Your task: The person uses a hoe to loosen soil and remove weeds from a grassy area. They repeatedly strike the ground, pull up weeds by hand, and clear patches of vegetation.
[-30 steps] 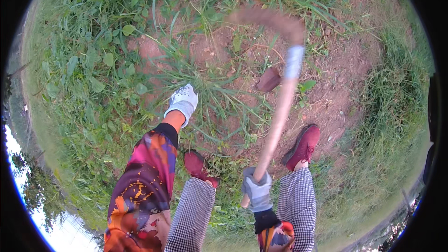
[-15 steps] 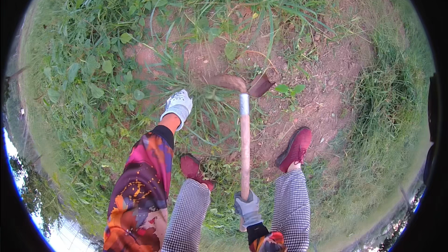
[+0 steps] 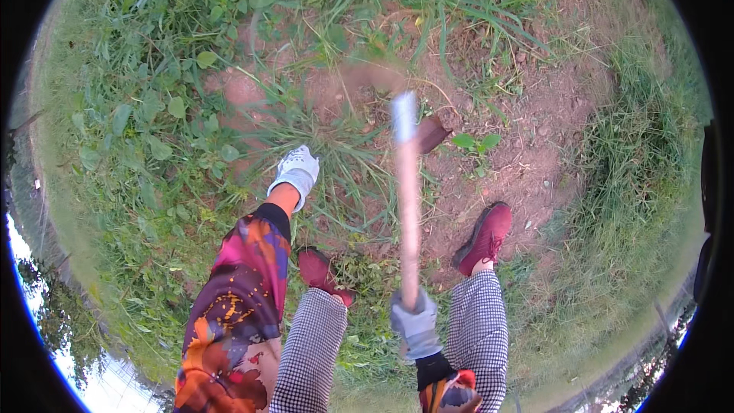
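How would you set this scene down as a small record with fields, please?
Left hand: gloved, at a grass clump; grip unclear
Right hand: gloved, fingers closed around a wooden handle
Tool head: blurred, beyond the handle's pale collar
Brown object: on bare soil, near a small leafy plant; kind unclear
Footwear: red shoes, one either side of the handle in view

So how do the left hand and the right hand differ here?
The left hand is down at the grass tuft, its grip unclear; the right hand is wrapped round a wooden handle.
The left hand is farther forward, the right hand back between the trouser legs.
The left hand looks sharper than the right hand.
Both wear light-coloured gloves.
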{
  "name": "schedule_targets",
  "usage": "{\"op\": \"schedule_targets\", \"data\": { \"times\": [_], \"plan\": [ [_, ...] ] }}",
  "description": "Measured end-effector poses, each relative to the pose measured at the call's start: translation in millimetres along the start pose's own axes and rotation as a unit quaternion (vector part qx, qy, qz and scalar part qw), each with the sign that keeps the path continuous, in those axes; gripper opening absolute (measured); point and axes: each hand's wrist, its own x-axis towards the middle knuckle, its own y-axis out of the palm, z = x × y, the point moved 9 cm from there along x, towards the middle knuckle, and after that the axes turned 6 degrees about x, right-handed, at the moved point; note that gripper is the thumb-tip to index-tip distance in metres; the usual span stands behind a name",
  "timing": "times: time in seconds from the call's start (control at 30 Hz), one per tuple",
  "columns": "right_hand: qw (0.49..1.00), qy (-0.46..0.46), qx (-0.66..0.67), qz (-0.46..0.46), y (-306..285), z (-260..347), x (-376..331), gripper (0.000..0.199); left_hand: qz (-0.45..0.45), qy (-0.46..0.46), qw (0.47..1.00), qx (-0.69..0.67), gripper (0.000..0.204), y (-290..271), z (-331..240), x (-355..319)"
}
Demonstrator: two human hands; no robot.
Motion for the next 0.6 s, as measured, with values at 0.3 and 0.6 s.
{"op": "schedule_targets", "data": {
  "times": [0.3, 0.6],
  "plan": [
    [0.988, 0.147, 0.035, 0.038, 2, -56, -6, 0.019, 0.011, 0.009, 1.000, -0.011, 0.045, 5, -9, 0],
    [0.995, -0.035, 0.087, 0.029, 25, 66, 22, 0.021, 0.010, -0.066, 0.996, -0.063, 0.054, 6, 28, 0]
  ]
}}
